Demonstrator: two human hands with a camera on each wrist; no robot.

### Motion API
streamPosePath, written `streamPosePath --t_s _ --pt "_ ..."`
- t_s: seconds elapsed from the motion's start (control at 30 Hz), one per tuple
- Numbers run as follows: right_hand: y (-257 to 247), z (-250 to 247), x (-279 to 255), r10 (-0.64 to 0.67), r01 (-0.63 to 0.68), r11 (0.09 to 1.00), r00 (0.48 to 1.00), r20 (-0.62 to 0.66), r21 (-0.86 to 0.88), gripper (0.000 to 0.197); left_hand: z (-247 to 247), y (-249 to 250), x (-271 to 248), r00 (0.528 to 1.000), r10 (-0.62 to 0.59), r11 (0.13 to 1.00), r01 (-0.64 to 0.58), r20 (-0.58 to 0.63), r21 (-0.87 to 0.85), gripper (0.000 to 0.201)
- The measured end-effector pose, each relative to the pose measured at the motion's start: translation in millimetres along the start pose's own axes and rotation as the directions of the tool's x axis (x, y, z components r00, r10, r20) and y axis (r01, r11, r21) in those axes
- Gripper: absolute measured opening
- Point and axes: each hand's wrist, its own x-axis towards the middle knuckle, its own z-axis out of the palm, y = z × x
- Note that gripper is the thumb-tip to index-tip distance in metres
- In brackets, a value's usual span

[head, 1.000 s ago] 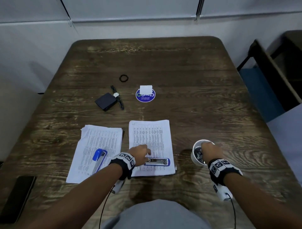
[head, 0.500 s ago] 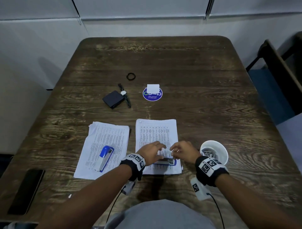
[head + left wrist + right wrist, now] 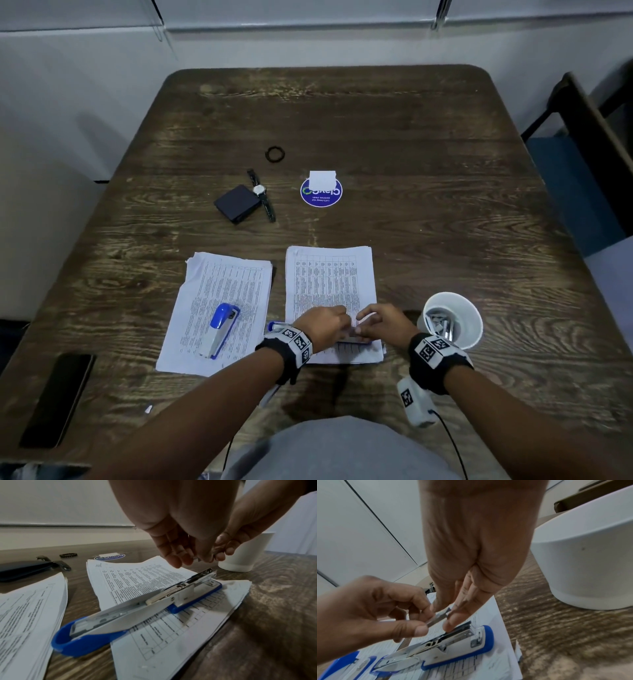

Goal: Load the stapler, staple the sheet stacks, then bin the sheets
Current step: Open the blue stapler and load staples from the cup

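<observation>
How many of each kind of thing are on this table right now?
Staplers: 2, the open stapler and the closed stapler
Sheet stacks: 2, right stack and left stack
Staple strip, pinched by left hand and right hand: 1
Cup: 1
Wallet: 1
Watch: 1
Hair band: 1
Round sticker: 1
Phone: 1
Total: 11

Opened stapler (image 3: 137, 609) flat on sheet stack (image 3: 171, 622) — both hands' fingertips meet above it; white cup (image 3: 243, 553) behind.
</observation>
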Motion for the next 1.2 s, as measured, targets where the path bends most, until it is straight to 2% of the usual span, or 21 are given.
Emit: streamPosePath --t_s 0.07,0.13,0.2,0.27,0.47,0.83,1.07,1.2 --pt "4 -1 0 -0.005 0.002 0.998 0.999 -0.039 -0.069 0.015 1 0 0 0.999 -0.037 0.999 0.037 0.011 0.019 0.025" --pt "8 -4 1 -0.027 0.007 0.977 0.995 -0.093 -0.212 0.012 0 1 -1 0.997 -0.068 0.997 0.067 0.027 0.042 0.024" --pt "11 -7 1 -0.022 -0.015 0.952 0.993 -0.116 -0.307 0.009 1 2 -1 0.996 -0.068 0.996 0.064 0.052 0.066 0.026" --pt "15 -5 1 -0.003 -0.038 0.934 0.994 -0.113 -0.356 0.014 4 4 -1 0.996 -0.063 0.994 0.057 0.061 0.089 0.024" --pt "18 7 -4 -0.010 -0.020 0.930 0.997 -0.081 -0.366 0.029 3 13 5 0.995 -0.087 0.989 0.081 0.045 0.120 0.018" --pt "20 6 -5 -0.027 -0.003 0.920 0.997 -0.071 -0.392 0.034 5 13 6 0.995 -0.088 0.986 0.080 0.053 0.146 0.014" --pt "21 8 -2 -0.034 -0.001 0.915 0.996 -0.081 -0.403 0.031 10 11 11 0.993 -0.080 0.988 0.068 0.081 0.142 0.020" --pt "20 8 -3 -0.039 0.005 0.913 0.996 -0.076 -0.407 0.031 13 12 15 0.996 -0.053 0.998 0.050 0.077 0.034 0.030"
